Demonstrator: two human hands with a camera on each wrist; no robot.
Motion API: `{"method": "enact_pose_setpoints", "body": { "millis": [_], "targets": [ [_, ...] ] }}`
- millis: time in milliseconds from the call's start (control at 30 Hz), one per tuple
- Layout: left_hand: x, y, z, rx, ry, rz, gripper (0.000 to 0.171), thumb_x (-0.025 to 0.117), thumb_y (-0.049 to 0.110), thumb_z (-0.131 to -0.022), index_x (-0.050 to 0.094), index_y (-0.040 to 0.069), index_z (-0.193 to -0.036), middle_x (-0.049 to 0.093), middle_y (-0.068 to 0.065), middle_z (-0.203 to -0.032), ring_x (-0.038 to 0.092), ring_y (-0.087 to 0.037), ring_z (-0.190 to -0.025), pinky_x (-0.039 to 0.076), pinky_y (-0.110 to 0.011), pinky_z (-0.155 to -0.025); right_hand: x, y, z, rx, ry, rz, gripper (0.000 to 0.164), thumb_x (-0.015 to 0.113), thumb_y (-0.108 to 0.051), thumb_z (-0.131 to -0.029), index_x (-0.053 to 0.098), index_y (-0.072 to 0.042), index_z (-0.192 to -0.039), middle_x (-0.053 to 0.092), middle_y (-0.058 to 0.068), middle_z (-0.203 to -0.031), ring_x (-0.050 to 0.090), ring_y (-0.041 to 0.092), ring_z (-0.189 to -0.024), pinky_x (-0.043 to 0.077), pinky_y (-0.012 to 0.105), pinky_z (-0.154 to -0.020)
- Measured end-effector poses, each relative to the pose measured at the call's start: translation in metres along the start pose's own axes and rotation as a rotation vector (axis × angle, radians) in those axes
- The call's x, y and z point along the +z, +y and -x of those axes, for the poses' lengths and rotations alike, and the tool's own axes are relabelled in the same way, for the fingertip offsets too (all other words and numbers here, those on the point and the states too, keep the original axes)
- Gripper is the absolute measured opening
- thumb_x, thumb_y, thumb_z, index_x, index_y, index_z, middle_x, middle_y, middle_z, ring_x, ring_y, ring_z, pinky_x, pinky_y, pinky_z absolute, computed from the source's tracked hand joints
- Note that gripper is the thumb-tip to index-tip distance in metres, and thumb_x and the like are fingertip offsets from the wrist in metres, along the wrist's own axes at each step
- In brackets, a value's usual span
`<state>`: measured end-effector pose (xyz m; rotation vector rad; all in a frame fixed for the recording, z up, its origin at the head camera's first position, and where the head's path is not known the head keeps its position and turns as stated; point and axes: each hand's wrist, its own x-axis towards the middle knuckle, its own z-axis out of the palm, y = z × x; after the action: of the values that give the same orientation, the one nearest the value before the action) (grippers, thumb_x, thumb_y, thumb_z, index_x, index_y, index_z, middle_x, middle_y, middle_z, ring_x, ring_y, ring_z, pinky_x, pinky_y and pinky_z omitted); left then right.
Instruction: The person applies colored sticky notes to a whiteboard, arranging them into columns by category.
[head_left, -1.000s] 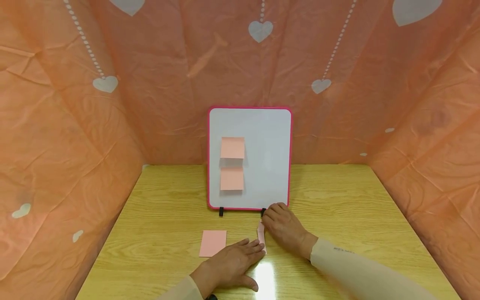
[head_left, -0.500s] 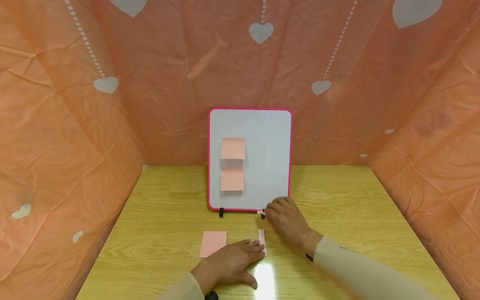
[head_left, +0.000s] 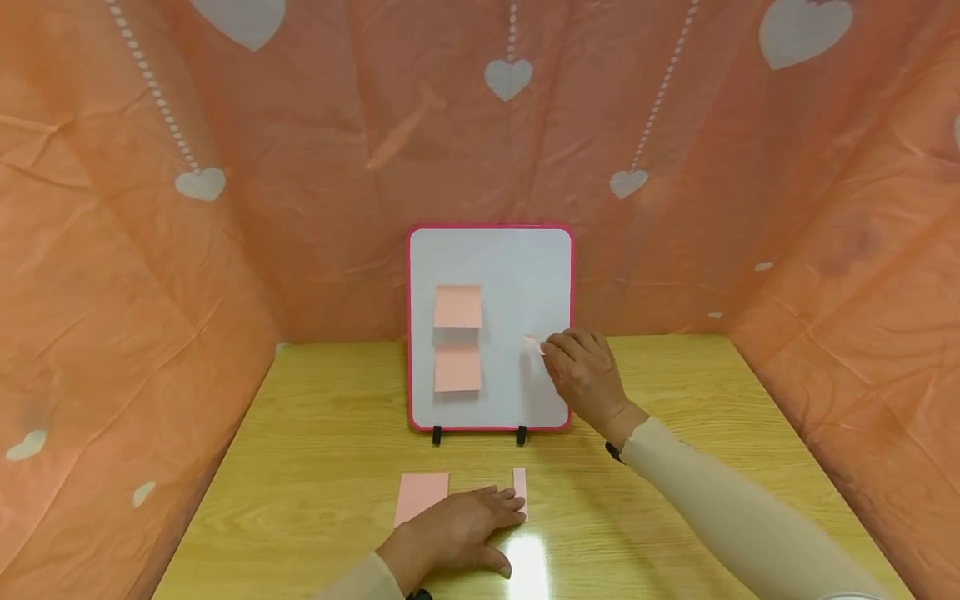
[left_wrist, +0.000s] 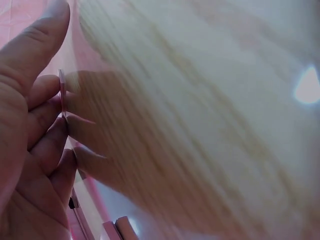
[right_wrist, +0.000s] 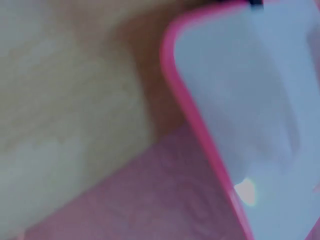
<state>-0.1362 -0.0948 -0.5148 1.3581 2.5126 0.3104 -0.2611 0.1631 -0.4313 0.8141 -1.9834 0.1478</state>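
Observation:
A small pale pink sticky strip (head_left: 533, 342) is pinched in my right hand (head_left: 587, 372), in front of the whiteboard's (head_left: 504, 258) right half. In the right wrist view only the whiteboard (right_wrist: 225, 100) shows; the hand is out of sight there. My left hand (head_left: 465, 527) lies on the table, its fingers across a narrow pad of light pink sticky strips (head_left: 520, 481). Seen from the left wrist, those fingertips touch the thin edge of the pad (left_wrist: 62, 92). A square pink sticky note pad (head_left: 422, 495) lies left of that hand, partly covered by it.
The pink-framed whiteboard stands upright on two black feet (head_left: 521, 435) at the table's (head_left: 315, 450) back. Two square pink sticky notes, an upper one (head_left: 458, 307) and a lower one (head_left: 457, 369), hang on its left half. An orange cloth (head_left: 330, 242) encloses the table's back and sides.
My right hand has peeled the strip off the narrow pad and carried it up to the whiteboard's right half. The left hand stays on the pad. The head view has shifted slightly.

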Motion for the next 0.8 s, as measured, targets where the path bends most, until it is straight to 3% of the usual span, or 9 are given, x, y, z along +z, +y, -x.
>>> {"method": "enact_pose_setpoints", "body": {
  "millis": [233,400,633,800],
  "targets": [
    [0.003,-0.001,0.003,0.000,0.024,0.031,0.071,0.064,0.060,-0.098,0.055,0.021,-0.156,0.046,0.006,-0.164,0.043,-0.022,-0.154,0.041,-0.039,-0.124,0.011,0.028,-0.027,-0.049,0.092,0.066,0.015,0.084,-0.002,-0.086,0.079,0.000,-0.100,0.076,0.010,-0.096,0.070,0.030,-0.091,0.060,0.042,-0.077],
    [0.004,-0.002,0.005,-0.002,0.035,0.041,0.070,0.064,0.060,-0.098,0.055,0.021,-0.156,0.046,0.006,-0.164,0.043,-0.022,-0.154,0.042,-0.040,-0.124,0.017,0.039,-0.038,-0.089,0.095,0.098,0.016,0.083,-0.001,-0.087,0.079,0.000,-0.102,0.076,0.011,-0.098,0.069,0.029,-0.093,0.061,0.042,-0.080],
    [0.006,-0.004,0.004,0.046,0.059,0.046,0.067,0.062,0.057,-0.101,0.055,0.017,-0.155,0.047,0.002,-0.164,0.042,-0.017,-0.154,0.038,-0.037,-0.126,0.026,0.046,-0.045,-0.129,0.112,0.125,0.015,0.083,0.000,-0.086,0.080,0.001,-0.101,0.076,0.011,-0.095,0.069,0.029,-0.090,0.059,0.039,-0.082],
    [0.006,-0.003,0.005,0.031,0.057,0.048,0.067,0.064,0.056,-0.100,0.055,0.019,-0.156,0.046,0.004,-0.164,0.041,-0.016,-0.154,0.037,-0.036,-0.127,0.029,0.048,-0.048,-0.135,0.096,0.159,0.011,0.079,-0.003,-0.092,0.081,0.000,-0.102,0.076,0.010,-0.095,0.068,0.028,-0.091,0.060,0.038,-0.084]
  ]
}}
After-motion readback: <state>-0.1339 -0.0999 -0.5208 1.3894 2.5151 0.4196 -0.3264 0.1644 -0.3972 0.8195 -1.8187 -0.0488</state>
